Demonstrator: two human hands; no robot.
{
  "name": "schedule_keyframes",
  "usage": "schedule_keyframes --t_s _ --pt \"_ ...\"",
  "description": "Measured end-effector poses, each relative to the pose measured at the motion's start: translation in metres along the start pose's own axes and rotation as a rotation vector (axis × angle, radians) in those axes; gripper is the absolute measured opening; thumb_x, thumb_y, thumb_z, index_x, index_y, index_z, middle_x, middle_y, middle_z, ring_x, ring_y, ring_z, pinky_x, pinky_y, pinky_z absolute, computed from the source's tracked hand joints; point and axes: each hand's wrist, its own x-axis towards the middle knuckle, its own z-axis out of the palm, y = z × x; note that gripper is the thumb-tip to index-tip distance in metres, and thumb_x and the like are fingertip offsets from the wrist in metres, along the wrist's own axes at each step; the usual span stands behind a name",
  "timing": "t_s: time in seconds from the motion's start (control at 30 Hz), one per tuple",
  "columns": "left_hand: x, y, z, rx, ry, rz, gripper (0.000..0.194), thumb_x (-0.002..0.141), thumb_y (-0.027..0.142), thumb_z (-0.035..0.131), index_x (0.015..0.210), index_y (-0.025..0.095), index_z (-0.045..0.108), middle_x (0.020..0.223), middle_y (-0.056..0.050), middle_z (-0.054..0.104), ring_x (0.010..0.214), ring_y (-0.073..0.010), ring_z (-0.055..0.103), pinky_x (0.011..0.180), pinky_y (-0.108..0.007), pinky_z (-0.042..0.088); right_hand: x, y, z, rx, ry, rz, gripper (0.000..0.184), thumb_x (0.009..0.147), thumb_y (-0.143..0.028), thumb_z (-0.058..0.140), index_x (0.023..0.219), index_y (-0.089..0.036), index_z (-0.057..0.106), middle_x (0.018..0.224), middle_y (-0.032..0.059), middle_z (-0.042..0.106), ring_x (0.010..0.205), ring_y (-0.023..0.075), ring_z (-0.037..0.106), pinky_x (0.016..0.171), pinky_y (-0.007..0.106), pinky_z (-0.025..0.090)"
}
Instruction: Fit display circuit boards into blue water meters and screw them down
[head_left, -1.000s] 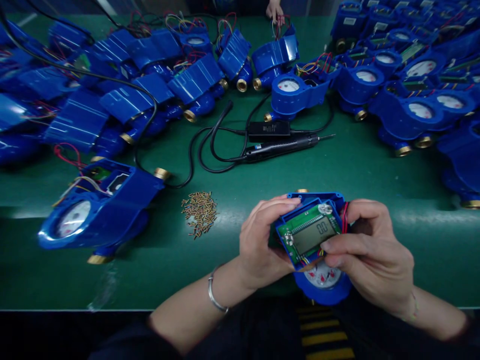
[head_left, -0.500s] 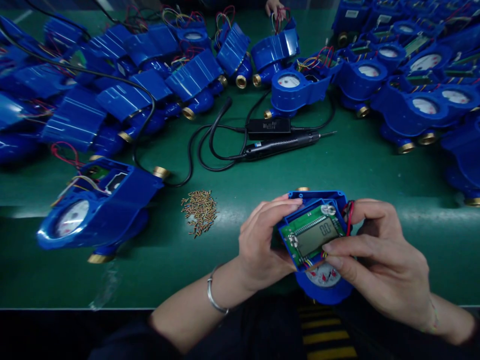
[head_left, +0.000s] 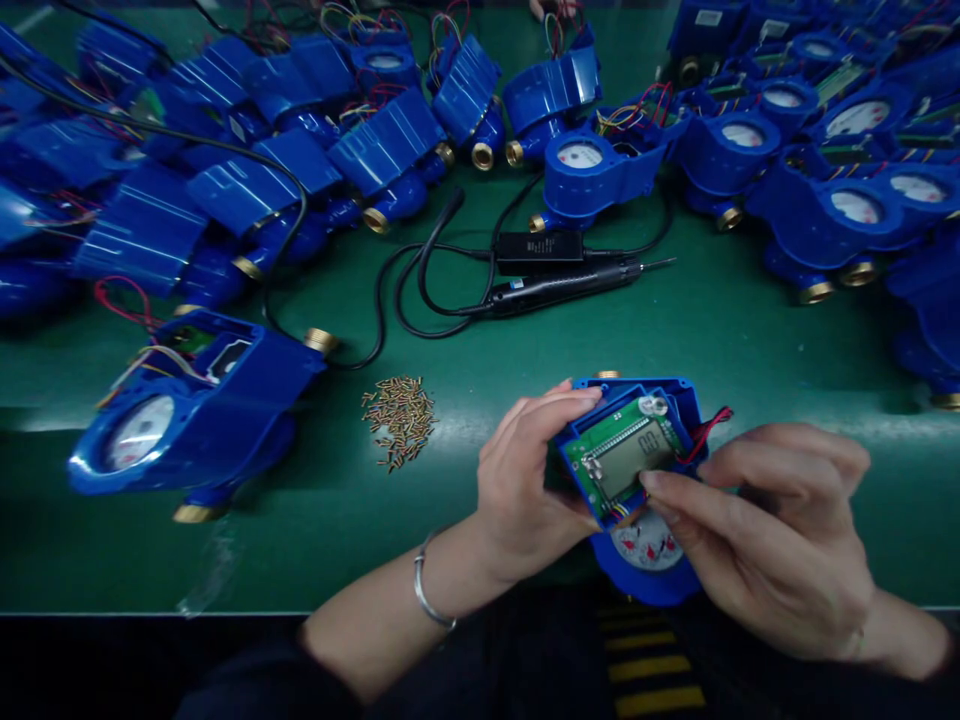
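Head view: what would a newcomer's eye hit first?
Probably the open blue meter, front and right of centre, held in the left hand, with the right hand at the corner of its display. Next, the other blue meters massed at far left and far right. Then the pile of small brass-coloured screws on the green table, left of the hands.

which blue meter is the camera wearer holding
The blue meter just right of the screw pile: the left hand grips it, the right hand is at its display; the other meters sit apart from both hands.
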Motion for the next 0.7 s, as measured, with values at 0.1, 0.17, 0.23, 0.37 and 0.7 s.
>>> schedule_keyframes --t_s 0.1,0.17,0.23,0.37,0.7 --pt "0.002 0.003 -0.001 -0.036 -0.020 -0.036 0.069 0.056 0.041 0.086 0.115 0.020 0.055 0.108 -0.010 0.072 0.102 -0.0247 0.069 0.090 -0.040 0.057 0.004 0.004 -0.002 0.159 -0.071 -0.002 0.022 0.085 -0.009 0.063 0.103 -0.020 0.069 0.087 0.0043 0.051 0.089 0.0209 0.047 0.077 0.038 0.037" --pt "0.003 0.004 -0.002 -0.051 -0.024 -0.045 0.070 0.055 0.041 0.087 0.114 0.020 0.056 0.108 -0.009 0.072 0.102 -0.0250 0.069 0.089 -0.040 0.058 0.006 0.010 -0.002 0.266 -0.109 0.022 0.023 0.086 -0.009 0.062 0.103 -0.022 0.068 0.087 0.0030 0.051 0.090 0.0194 0.047 0.077 0.036 0.039" --pt "0.005 0.004 -0.002 -0.065 -0.022 -0.053 0.071 0.054 0.043 0.087 0.114 0.020 0.056 0.107 -0.009 0.072 0.100 -0.0248 0.069 0.088 -0.040 0.058 0.008 0.014 -0.001 0.303 -0.115 0.044 0.023 0.086 -0.010 0.063 0.102 -0.026 0.069 0.088 0.0023 0.050 0.090 0.0181 0.047 0.077 0.035 0.040" --pt "0.006 0.002 -0.001 -0.106 -0.002 -0.082 0.073 0.054 0.048 0.087 0.114 0.021 0.056 0.105 -0.010 0.073 0.097 -0.0250 0.070 0.086 -0.040 0.058 0.008 0.016 0.004 0.290 -0.052 0.058 0.019 0.085 -0.015 0.067 0.098 -0.029 0.070 0.096 0.0034 0.049 0.094 0.0198 0.047 0.076 0.036 0.040" --pt "0.005 0.008 -0.002 -0.219 0.002 -0.150 0.072 0.055 0.046 0.087 0.113 0.019 0.055 0.108 -0.010 0.071 0.106 -0.0259 0.068 0.095 -0.042 0.055 0.005 0.008 0.009 0.186 -0.005 0.081 0.019 0.086 -0.020 0.065 0.098 -0.033 0.069 0.105 0.0041 0.048 0.100 0.0239 0.047 0.083 0.043 0.042"
